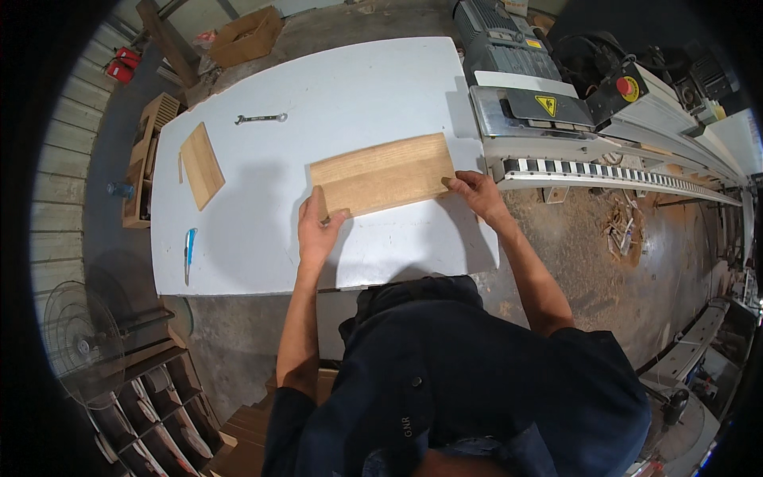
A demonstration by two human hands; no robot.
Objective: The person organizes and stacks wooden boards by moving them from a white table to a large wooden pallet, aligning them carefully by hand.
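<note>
A flat rectangular wooden board [383, 175] is held by both my hands over the white table [350, 87], slightly tilted in view. My left hand [317, 226] grips its near left corner, with the thumb along the near edge. At the right end, my right hand [475, 193] pinches the near right corner between thumb and fingers. Whether the board rests on the tabletop or is lifted a little, I cannot tell. A second wooden board [203, 165] lies at the table's left side, a thin wood strip [180, 168] beside it.
A wrench [261, 119] lies toward the far side of the table, and a blue utility knife [189, 256] near its left front. A machine with a chain-like track [612, 174] and a red stop button [627, 87] adjoins the right edge. A fan [83, 346] stands at lower left.
</note>
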